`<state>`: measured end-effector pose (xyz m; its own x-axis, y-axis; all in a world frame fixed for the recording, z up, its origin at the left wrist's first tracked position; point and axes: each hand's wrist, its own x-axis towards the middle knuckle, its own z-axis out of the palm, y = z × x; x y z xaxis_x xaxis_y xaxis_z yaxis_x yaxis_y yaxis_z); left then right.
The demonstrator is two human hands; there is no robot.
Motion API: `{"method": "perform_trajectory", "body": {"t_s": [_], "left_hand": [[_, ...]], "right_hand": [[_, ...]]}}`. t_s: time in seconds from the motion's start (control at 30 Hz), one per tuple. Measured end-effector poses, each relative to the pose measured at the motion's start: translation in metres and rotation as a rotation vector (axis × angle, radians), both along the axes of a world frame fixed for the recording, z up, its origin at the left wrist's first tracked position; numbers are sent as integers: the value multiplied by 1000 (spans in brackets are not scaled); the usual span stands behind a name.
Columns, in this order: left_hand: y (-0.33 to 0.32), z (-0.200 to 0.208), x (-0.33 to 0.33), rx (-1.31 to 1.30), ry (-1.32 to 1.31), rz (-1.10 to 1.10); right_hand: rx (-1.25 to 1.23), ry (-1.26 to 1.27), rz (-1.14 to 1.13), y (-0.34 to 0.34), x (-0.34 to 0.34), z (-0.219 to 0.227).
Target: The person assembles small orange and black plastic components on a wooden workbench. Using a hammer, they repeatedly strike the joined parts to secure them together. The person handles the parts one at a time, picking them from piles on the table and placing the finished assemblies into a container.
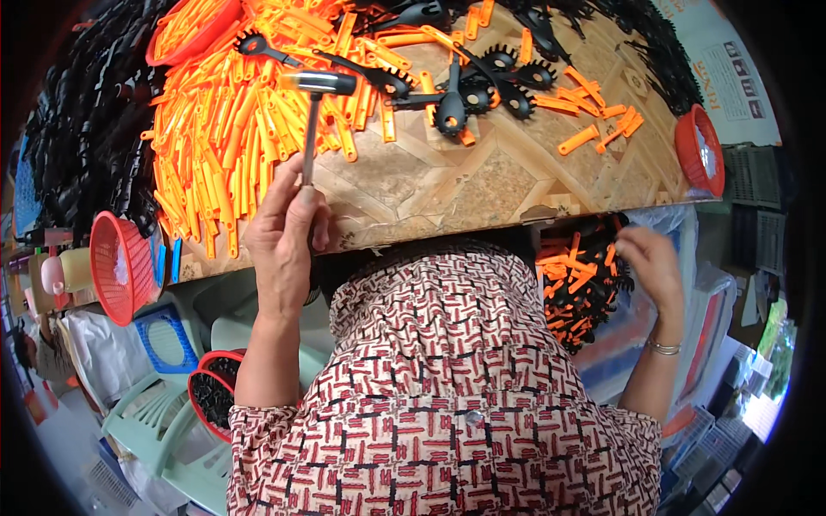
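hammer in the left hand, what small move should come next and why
Perhaps bring the right hand to the black utensils on the table: it is over by the orange-and-black heap, while the left hand holds the hammer upright.

orange lettering (708, 86), on white panel (738, 125) (turned sideways)

Hammer (311, 126), one: the cylindrical head is bright metallic at left and black at its right end, on a slim metallic shaft; it is held upright, head uppermost, near the front edge of the desk (508, 185). Mixed heap of pieces (582, 288), orange and black: it lies jumbled below the desk's front edge, at the right; individual shapes are mostly too small to tell.
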<state>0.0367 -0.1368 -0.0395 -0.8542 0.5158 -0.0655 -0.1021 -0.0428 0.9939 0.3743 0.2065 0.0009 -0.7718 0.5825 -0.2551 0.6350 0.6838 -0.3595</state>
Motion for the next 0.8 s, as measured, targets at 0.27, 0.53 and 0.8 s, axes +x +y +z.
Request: {"method": "perform_trajectory", "body": {"t_s": [0.27,0.53,0.8], "left_hand": [[-6,3,-15,86,-38,174],[-22,8,-26,-118,54,215],[-9,13,-30,-189,73,191]], "right_hand": [[162,694,591,-43,-276,-5],[418,512,680,-60,-378,-37],[-46,661,406,-28,-330,-2]]}}
